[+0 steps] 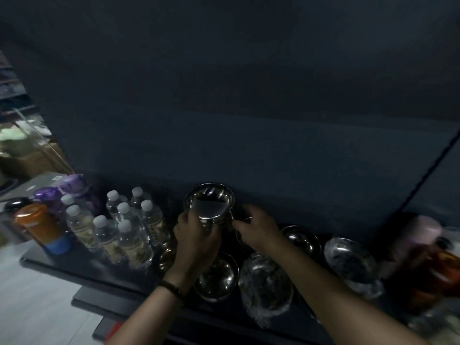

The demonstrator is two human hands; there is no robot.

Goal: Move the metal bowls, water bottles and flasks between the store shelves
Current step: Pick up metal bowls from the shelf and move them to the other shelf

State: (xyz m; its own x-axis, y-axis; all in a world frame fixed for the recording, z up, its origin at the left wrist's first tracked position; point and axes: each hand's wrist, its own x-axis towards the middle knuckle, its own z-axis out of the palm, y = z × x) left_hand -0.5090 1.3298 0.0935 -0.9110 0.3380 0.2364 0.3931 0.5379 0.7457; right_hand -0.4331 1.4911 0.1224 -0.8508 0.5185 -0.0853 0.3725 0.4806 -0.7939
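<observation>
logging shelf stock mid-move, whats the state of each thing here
left hand: gripping the raised metal bowl
right hand: fingers curled beside that bowl; grip unclear
clear water bottles: upright, capped, clustered
plastic-wrapped bowls: on shelf, open side up
bare bowl: on shelf, upright
orange flask: upright, lid on

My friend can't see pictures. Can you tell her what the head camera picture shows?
Looking down at a dim, dark store shelf, the left hand holds up a stack of shiny metal bowls while the right hand reaches in beside it. More bowls, some wrapped in plastic, sit below; clear water bottles stand to the left.
</observation>
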